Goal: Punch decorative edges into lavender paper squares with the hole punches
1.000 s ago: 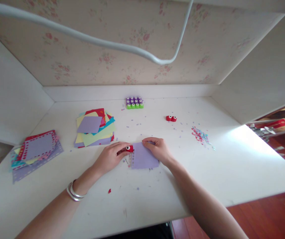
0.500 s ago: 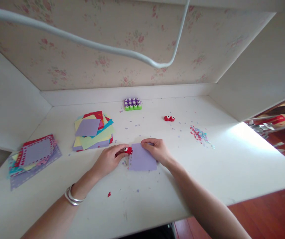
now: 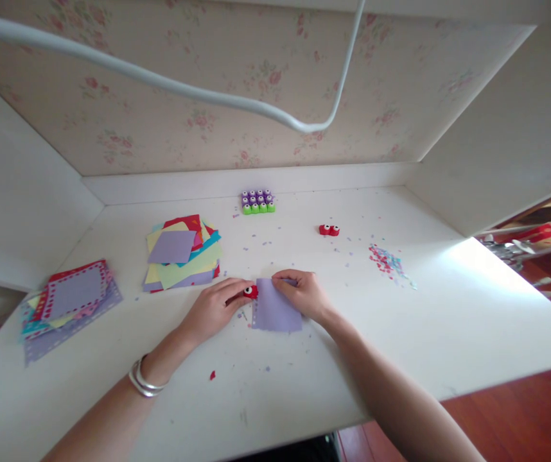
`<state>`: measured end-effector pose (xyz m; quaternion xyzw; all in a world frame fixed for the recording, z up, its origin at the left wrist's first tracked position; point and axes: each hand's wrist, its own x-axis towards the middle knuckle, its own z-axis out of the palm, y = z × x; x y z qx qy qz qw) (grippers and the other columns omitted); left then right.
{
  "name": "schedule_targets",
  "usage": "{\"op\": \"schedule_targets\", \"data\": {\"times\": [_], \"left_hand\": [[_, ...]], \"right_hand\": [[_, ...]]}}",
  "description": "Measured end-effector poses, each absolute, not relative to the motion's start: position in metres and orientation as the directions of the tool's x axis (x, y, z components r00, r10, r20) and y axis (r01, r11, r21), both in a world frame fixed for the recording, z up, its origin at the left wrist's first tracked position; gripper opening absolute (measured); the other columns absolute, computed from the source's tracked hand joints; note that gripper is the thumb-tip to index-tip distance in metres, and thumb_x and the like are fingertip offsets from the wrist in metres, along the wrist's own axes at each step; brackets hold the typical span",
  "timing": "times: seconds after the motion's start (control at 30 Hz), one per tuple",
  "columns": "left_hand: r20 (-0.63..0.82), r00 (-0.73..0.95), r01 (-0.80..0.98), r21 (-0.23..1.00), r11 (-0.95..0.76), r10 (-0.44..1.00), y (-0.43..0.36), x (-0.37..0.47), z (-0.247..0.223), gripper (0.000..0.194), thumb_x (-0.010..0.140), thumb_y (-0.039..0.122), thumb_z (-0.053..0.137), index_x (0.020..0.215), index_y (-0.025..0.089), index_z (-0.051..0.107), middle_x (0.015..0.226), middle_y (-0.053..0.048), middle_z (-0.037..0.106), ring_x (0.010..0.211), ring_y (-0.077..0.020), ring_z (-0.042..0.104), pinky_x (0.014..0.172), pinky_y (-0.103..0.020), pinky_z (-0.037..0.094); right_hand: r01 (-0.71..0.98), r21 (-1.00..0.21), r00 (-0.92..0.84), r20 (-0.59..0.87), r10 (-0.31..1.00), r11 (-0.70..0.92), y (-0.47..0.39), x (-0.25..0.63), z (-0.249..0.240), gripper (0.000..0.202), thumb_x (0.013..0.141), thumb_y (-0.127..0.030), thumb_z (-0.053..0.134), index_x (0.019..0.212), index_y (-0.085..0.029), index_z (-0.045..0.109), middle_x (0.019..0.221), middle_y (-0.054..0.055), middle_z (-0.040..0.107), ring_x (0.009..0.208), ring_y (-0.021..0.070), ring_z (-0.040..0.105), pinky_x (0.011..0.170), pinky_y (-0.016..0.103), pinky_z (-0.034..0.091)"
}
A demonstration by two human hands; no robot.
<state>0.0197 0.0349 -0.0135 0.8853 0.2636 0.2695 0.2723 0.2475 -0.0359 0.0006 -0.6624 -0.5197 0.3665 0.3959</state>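
My left hand [image 3: 218, 303] is closed around a small red craft punch [image 3: 250, 292] with a white and black button. The punch sits at the left edge of a purple sheet of paper [image 3: 278, 311], close to its upper left corner. Small punched holes run down that left edge below the punch. At the top of the sheet, my right hand [image 3: 302, 292] pinches the paper between thumb and fingers. Tiny paper bits lie on the white table just left of the sheet.
A pile of coloured paper [image 3: 186, 266] lies to the left, and a stack of punched-edge sheets [image 3: 73, 298] farther left. Purple and green punches [image 3: 258, 201] stand by the back wall. Two red punches [image 3: 329, 230] and a heap of confetti [image 3: 388, 262] are to the right.
The red punch has shifted slightly at the paper's left edge, with my left hand moving along with it. My right hand keeps its pinch on the sheet.
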Motion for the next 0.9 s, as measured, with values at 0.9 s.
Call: {"op": "schedule_targets", "data": {"times": [0.9], "left_hand": [[0.330,0.723,0.317,0.622,-0.716,0.607,0.0363,0.0196,-0.0153,0.026,0.093,0.032,0.057,0.116,0.025,0.065,0.111,-0.006,0.069,0.101,-0.0184,0.065,0.090,-0.032,0.054]], "right_hand": [[0.323,-0.918,0.176,-0.179,0.968,-0.229,-0.0336,0.2537,-0.0021,0.025,0.079,-0.035,0.060,0.088,-0.019,0.077,0.082,0.004,0.074,0.072,0.0186,0.065,0.058,0.026,0.048]]}}
